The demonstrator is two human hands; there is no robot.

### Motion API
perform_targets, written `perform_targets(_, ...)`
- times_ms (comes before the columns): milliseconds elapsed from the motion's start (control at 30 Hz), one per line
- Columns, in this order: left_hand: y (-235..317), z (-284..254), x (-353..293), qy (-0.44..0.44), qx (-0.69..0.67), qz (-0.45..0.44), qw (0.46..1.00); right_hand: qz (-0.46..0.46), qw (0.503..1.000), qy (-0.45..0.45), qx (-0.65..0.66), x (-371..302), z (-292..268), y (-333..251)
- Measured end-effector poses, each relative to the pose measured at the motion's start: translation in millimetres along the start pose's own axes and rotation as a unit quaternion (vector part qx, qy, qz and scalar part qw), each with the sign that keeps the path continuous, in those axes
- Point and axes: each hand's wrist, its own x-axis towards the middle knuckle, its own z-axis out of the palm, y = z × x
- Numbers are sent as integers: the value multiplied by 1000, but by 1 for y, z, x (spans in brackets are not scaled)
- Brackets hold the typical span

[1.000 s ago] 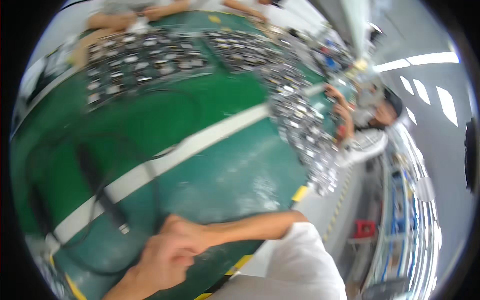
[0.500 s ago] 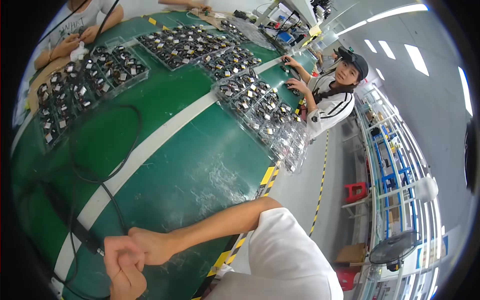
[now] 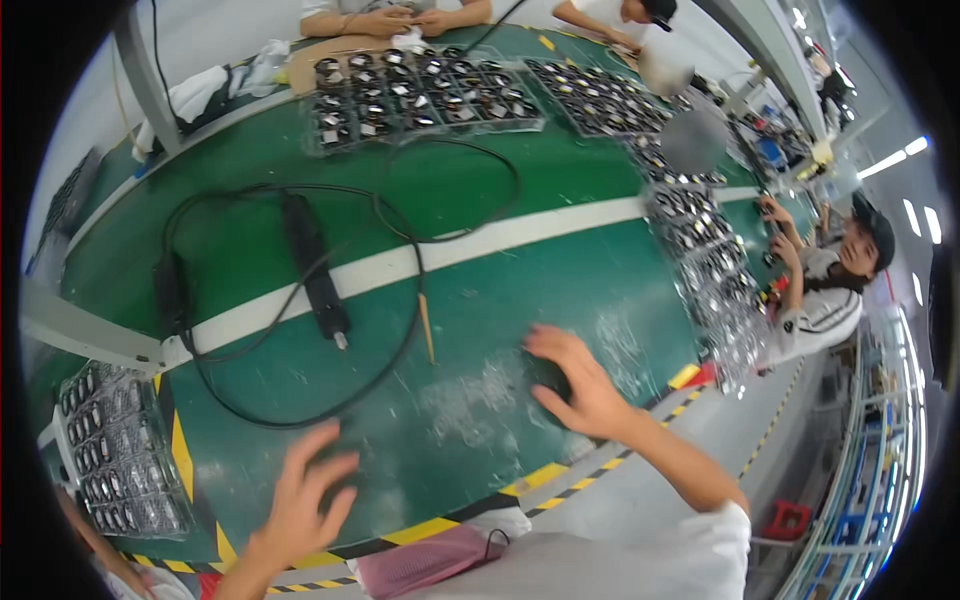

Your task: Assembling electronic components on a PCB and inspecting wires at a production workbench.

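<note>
My left hand [image 3: 305,500] hovers near the front edge of the green table [image 3: 480,300], its fingers spread with nothing between them. To the right, my right hand [image 3: 585,390] is over the table with thumb and fingers apart; a dark patch shows between them, and I cannot tell whether it is a shadow or a thing. A black pen-shaped electric screwdriver [image 3: 315,265] with a metal tip lies ahead of my left hand. Its black cable [image 3: 395,365] loops around it. Beside the cable rests a thin tan pointed stick [image 3: 427,328].
Clear trays of small wired parts stand at the far side [image 3: 420,100], the right [image 3: 705,240] and the lower left [image 3: 115,450]. A metal post [image 3: 90,325] rises at left. Co-workers sit across and at right [image 3: 820,290]. Yellow-black tape [image 3: 420,530] lines the front edge.
My hands were closed together near the screwdriver's tip; now they are apart and open. The view has turned, so the table and trays sit differently in it.
</note>
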Motion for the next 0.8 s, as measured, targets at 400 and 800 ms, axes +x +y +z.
perform_targets(400, -2, -9, -81, 51, 74, -185, 979, 46, 992, -44, -110, -23, 3, 2)
perform_targets(800, -16, -14, -79, -1, 178, -126, 976, 14, 993, -74, -95, -26, 3, 2)
